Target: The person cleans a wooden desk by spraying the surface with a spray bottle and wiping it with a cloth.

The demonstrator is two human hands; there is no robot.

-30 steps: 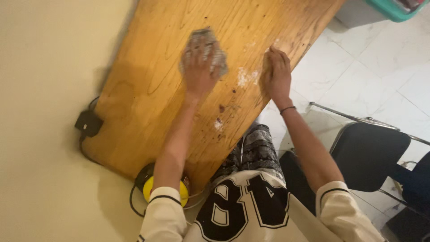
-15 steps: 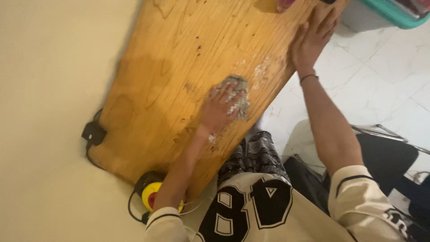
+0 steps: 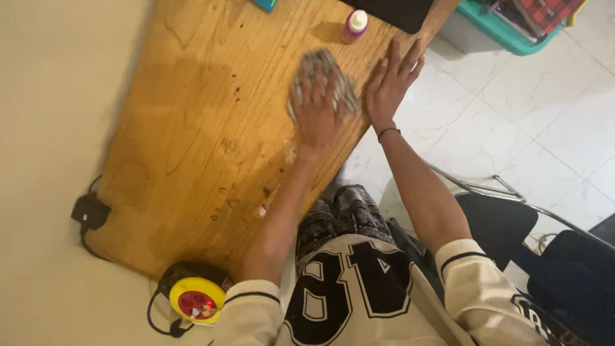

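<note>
A wooden worktop (image 3: 192, 128) fills the upper left of the view, its grain marked with dark specks and pale smears toward the near edge. At about four o'clock from it stands a black chair (image 3: 512, 224) with a metal frame on the white tiled floor (image 3: 544, 115), and at one o'clock a teal bin (image 3: 506, 32) sits at the picture's top edge. The left hand (image 3: 317, 109) lies flat with fingers spread on a grey, crumpled cloth (image 3: 333, 80), pressing it against the worktop near its right edge; it grips nothing beyond that cloth. Just beside it, at three o'clock, the right hand (image 3: 391, 80) rests open and flat on the worktop's edge, holding nothing, a dark band at its wrist. A yellow round cable reel (image 3: 195, 298) with a red centre sits at the worktop's seven o'clock corner. A black plug adapter (image 3: 90, 211) hangs at nine o'clock. A small purple bottle (image 3: 353, 25) with a white cap stands at twelve o'clock from the cloth.
</note>
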